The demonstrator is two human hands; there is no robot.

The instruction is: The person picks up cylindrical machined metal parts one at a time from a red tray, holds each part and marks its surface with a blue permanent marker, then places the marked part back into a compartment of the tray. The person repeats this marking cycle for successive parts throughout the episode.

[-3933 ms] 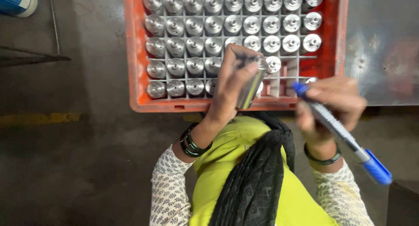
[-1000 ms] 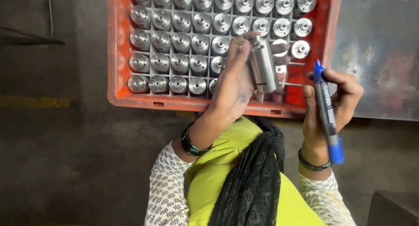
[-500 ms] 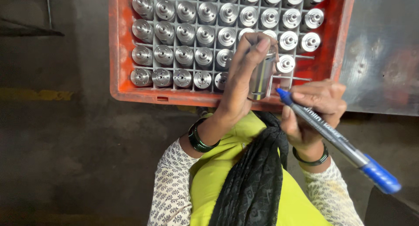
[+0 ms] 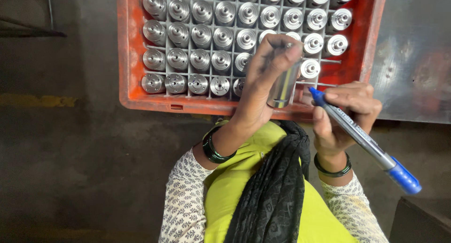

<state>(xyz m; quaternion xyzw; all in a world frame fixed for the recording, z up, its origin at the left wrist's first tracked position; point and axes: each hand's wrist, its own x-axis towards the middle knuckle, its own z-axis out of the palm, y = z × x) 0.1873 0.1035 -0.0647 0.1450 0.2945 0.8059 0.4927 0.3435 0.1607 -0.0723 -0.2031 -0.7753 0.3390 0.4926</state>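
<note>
Your left hand [image 4: 263,83] has its grip closed around a metal cylinder [image 4: 283,89], holding it upright over the near edge of the orange crate [image 4: 133,78], at about twelve o'clock from your body. Your right hand [image 4: 345,114], at two o'clock, pinches a blue marker [image 4: 361,139]; its tip points toward eleven o'clock and sits just beside the cylinder, though you cannot tell whether it touches. The crate's grid holds rows of machined metal parts [image 4: 202,36] standing on end, with a few cells open at the crate's near right corner. To the crate's right, at one to two o'clock, lies a dull grey metal worktop [image 4: 413,60]. Below and to your left, from seven to ten o'clock, spreads a dark, stained concrete floor [image 4: 70,168] with a faded yellow line [image 4: 37,101] at nine o'clock.
</note>
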